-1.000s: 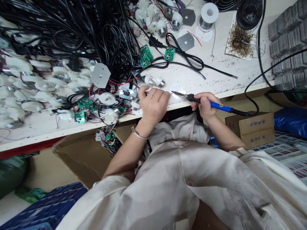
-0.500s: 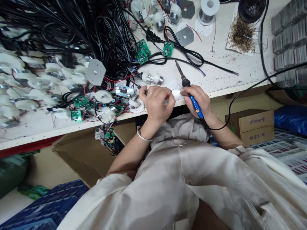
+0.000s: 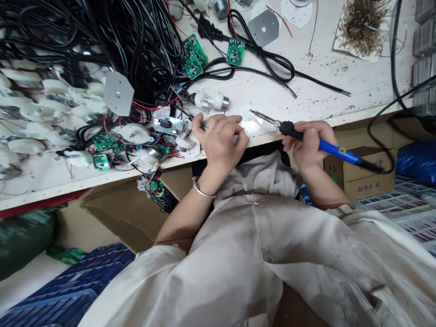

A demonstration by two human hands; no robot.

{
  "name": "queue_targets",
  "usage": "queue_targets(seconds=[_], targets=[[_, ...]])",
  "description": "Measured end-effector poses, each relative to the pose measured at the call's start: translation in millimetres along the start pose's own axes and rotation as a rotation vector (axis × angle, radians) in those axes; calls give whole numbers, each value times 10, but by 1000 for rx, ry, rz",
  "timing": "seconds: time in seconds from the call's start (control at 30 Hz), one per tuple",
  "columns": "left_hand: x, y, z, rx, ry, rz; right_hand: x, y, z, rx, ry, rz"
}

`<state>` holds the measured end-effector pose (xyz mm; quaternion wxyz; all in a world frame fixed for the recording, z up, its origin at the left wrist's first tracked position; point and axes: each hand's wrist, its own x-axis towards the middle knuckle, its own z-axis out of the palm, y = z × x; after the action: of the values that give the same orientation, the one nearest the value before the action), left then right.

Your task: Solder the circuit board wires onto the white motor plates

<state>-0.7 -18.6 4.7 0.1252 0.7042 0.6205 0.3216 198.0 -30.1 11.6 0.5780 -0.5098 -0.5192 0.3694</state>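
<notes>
My right hand (image 3: 311,143) grips a blue-handled soldering iron (image 3: 335,152), its metal tip pointing left above a pale disc (image 3: 251,121) on the bench. At the bench's front edge, my left hand (image 3: 223,138) is closed, fingers curled in a pinch; what they hold is hidden. A black cord runs under its thumb. Just beyond lies a white plastic piece with a metal motor end (image 3: 211,101). Left of that hand are a light-blue part (image 3: 167,125) and a white oval motor housing (image 3: 134,133), tangled with red wires.
Black power cords (image 3: 143,41) are heaped at the back left, beside many white motor units (image 3: 34,109). Green circuit boards (image 3: 235,51) and a grey plate (image 3: 263,28) lie farther back. Brown debris covers a card (image 3: 363,29). The iron's cable (image 3: 378,113) loops at the right.
My right hand has moved right with the soldering iron, turning it from steep to nearly level. My left hand keeps its pinch at the bench edge. The camera view has shifted slightly.
</notes>
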Motion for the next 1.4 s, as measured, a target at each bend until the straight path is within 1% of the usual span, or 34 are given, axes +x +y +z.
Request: queue_targets(seconds=[0.07,0.1,0.23,0.37,0.5,0.67,0.87,1.03,1.1,1.27,1.4], targets=[[-3,3,1,14,8,1,24,10,-4,71,106,-19],[-3,5,2,24,10,-3,40,23,-1,75,122,-37],[1,16,-6,64,6,0,76,63,3,-24,13,-26],[7,25,-31,28,-45,-27,80,59,-6,-49,-58,-7],[4,10,-42,0,-60,-45,95,46,-5,-54,-55,26],[4,-7,-50,15,-80,-14,113,37,1,-84,-73,78],[2,-13,-40,-18,-74,-38,133,34,10,-49,-56,84],[-6,-40,-16,13,-33,5,133,38,-7,-78,-90,82],[-5,-40,-21,29,-44,4,127,32,-1,-93,-74,79],[0,-25,-29,-2,-70,-23,108,19,45,-26,61,20],[-1,0,-48,-11,-56,-34,97,41,61,4,94,17]])
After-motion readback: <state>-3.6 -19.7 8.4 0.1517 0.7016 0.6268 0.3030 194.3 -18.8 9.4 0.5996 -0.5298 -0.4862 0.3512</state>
